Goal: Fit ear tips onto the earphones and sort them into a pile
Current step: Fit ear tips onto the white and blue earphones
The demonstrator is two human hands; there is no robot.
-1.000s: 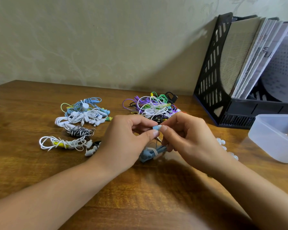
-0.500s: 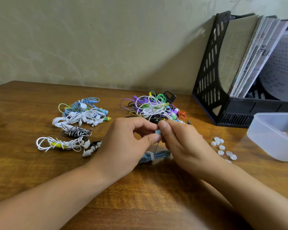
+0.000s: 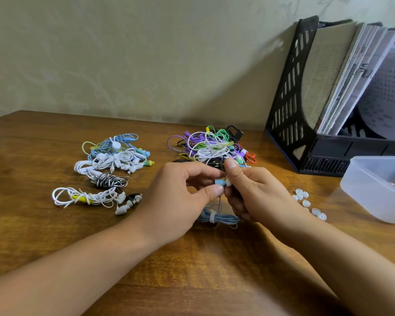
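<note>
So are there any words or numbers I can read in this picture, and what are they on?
Nothing can be read for sure.
Papers in the black file holder: rows of print on the pages, too small and blurred to read.
Spine of one booklet: a few large dark characters, too blurred to make out.
Earphones, ear tips and plastic box: no writing visible.

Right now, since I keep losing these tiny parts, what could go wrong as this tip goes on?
1. The white ear tip is only pinched between the right hand and the blue earbud held by the left hand; a slip could flick it away.
2. The loose ear tips lie just beside the right wrist, so a forearm sweep might scatter them.
3. The bundled blue cable hangs under the hands and could snag.
</note>
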